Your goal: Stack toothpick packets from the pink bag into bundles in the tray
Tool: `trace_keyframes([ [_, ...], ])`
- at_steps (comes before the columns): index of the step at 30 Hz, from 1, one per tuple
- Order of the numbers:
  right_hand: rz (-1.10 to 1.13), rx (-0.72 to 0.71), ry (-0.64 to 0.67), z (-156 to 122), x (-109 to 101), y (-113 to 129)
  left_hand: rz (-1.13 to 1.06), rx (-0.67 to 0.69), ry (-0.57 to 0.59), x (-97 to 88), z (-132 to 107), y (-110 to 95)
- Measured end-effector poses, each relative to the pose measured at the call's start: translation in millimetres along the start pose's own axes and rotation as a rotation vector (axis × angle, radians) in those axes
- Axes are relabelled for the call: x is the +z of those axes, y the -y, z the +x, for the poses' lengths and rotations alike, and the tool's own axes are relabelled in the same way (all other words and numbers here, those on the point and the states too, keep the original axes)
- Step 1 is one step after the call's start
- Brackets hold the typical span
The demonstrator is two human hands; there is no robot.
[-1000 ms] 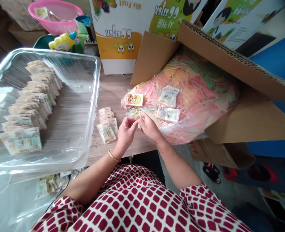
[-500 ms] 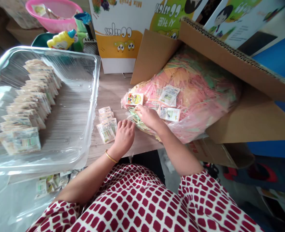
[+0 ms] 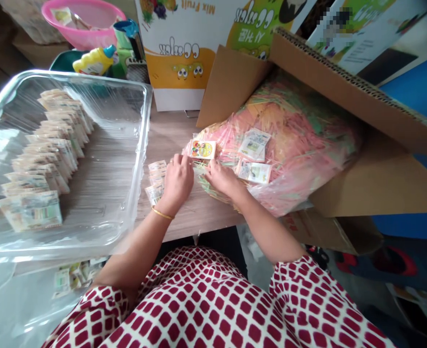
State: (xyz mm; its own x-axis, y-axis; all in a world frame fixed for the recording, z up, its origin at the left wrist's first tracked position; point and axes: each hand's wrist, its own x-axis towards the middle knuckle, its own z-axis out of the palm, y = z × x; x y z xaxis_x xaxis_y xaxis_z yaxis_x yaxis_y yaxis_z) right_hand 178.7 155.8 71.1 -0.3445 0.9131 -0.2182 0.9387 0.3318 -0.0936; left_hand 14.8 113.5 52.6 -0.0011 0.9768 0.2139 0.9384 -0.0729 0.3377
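My left hand (image 3: 179, 180) is closed, fingers curled, over the table beside the bag's open end; its fingers hide what they hold. Facing it, my right hand (image 3: 221, 177) is closed in a pinch, its fingertips' contents too small to name. A pale, see-through bit of plastic (image 3: 199, 170) shows between the hands. Thin pastel sticks fill a large clear bag (image 3: 278, 121). On the bag lie a printed packet (image 3: 203, 149) just above my hands and small filled sachets (image 3: 254, 144). More sachets (image 3: 156, 180) lie overlapping on the table, partly behind my left hand.
At left, a clear plastic tray (image 3: 140, 140) holds rows of filled sachets (image 3: 35, 210). The bag lies in an open cardboard box (image 3: 383, 179). Behind stand a printed carton (image 3: 179, 89), a pink basin (image 3: 82, 36) and a yellow bottle (image 3: 93, 61).
My left hand has moved up and slightly left, away from the table edge, toward the printed packet. My right hand has shifted slightly right and down.
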Motion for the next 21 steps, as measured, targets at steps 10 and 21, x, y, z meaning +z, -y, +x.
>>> trace_keyframes([
  [10,0.143,0.08,-0.003,-5,-4,-1,0.134,-0.237,0.218,15.1,53,12],
  [21,0.516,0.116,-0.419,-7,-14,-24,0.177,-0.217,0.315,8.3,57,19],
])
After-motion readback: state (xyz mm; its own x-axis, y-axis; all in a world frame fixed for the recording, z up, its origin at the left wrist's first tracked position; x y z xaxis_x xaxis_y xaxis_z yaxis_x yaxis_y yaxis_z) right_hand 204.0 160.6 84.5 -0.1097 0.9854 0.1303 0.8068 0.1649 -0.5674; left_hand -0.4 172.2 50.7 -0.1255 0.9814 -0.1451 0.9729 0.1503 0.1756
